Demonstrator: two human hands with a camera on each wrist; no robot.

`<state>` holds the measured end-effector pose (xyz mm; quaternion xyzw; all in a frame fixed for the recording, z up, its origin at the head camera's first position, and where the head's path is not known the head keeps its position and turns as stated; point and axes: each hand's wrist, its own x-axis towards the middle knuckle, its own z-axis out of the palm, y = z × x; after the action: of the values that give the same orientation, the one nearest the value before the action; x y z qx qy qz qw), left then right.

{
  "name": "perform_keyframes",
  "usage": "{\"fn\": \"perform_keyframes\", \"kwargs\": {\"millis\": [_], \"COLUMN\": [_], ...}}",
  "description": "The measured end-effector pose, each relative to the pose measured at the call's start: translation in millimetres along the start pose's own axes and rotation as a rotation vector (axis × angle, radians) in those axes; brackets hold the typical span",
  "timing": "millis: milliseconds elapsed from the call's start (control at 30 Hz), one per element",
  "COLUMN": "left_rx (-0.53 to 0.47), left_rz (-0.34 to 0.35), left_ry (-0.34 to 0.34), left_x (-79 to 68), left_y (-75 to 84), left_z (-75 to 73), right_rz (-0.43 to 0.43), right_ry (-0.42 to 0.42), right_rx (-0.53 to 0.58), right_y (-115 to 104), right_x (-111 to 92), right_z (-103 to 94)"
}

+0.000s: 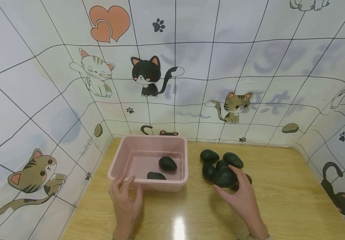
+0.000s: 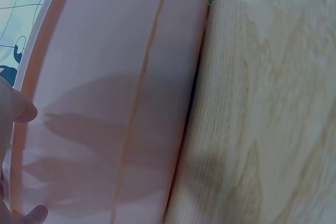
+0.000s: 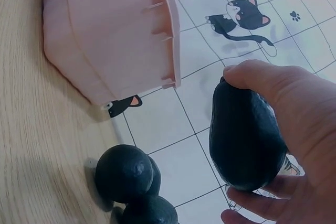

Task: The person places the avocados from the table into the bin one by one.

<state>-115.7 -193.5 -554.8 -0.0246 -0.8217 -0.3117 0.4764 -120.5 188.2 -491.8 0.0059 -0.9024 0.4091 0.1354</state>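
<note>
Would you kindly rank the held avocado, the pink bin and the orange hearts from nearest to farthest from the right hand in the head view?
1. Held avocado, in the right hand.
2. Pink bin, to the hand's left.
3. Orange hearts, on the wall, upper left.

- We can pass a hand along the strip of tabletop (image 1: 194, 200) between the pink bin (image 1: 163, 187) and the clustered avocados (image 1: 209, 156) (the right hand (image 1: 244, 196) bars the way over them).
- The bin's right rim (image 1: 185, 163) stands across our sideways path.
- Inside, two avocados (image 1: 167, 164) leave us room at the left.
- The left hand (image 1: 125, 200) blocks the near-left corner; the printed wall (image 1: 190, 110) bounds our back.
</note>
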Motion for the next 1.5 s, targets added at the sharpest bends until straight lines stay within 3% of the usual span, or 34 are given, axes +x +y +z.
{"fn": "perform_keyframes", "kwargs": {"millis": [533,867,1500], "left_rx": [0.006,0.01,0.014], "left_rz": [-0.006,-0.005,-0.011], "left_ry": [0.002,0.0,-0.003], "left_x": [-0.5,-0.1,0.6], "left_y": [-0.6,0.1,0.8], "left_z": [-0.4,-0.8,0.9], "right_rz": [-0.041,-0.074,-0.064], "right_ry": [0.015,0.008,-0.058], "right_rx": [-0.019,0.031,0.092], "right_y": [-13.8,-19.8,-34.4], "right_x": [4.0,7.7,14.3], "right_z": [5.6,11.5,20.9]}}
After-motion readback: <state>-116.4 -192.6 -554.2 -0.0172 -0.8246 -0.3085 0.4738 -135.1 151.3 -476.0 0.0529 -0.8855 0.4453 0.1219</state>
